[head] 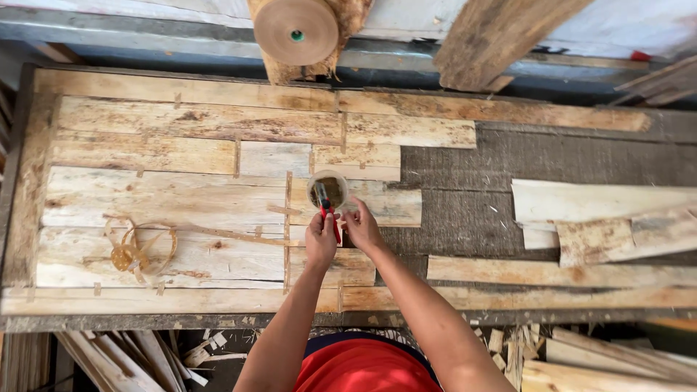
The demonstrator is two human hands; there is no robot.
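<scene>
Head view, cup (330, 190) of brown liquid, brush (324, 207) dipped

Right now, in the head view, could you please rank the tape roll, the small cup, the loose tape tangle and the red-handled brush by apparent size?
1. tape roll, though it may sit nearer the camera
2. loose tape tangle, close to the roll, so unsure
3. small cup
4. red-handled brush, partly hidden by the left hand

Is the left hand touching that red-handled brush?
Touching. The head view shows the left hand wrapped around the red-handled brush, whose tip sits in the small cup.
</scene>
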